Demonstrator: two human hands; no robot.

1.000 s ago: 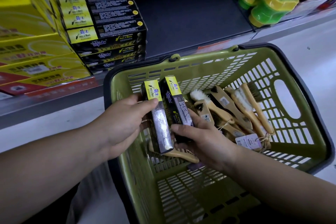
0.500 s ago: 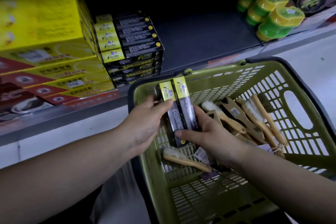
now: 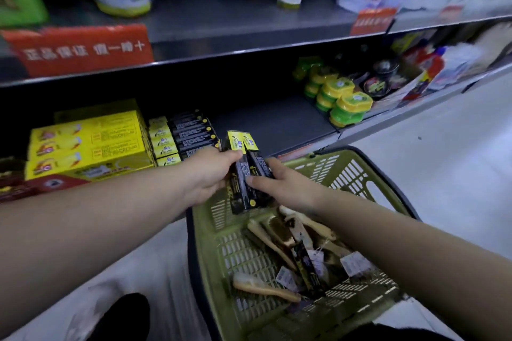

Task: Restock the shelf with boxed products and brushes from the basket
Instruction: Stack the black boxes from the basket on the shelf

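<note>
- two black-and-yellow boxes (image 3: 245, 174) are held side by side above the far rim of the green basket (image 3: 360, 174), just in front of the bottom shelf (image 3: 277, 122).
- left hand (image 3: 205, 174) clasps their left edge, fingers curled round.
- right hand (image 3: 285, 188) grips their right side, fingers wrapped on them.
- matching boxes are stacked (image 3: 188, 135) on the shelf just to the left.
- wooden brushes (image 3: 266, 288) and another black box (image 3: 307, 266) lie in the basket.

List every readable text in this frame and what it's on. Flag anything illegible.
"正品保证 假一赔十": red sign on the upper shelf's front edge.
Held black-and-yellow boxes: print too blurred to read.
Orange tag on the same edge: blurred.
Yellow cartons on the lower shelf: too small.
Hang tags in the basket: unreadable.
</note>
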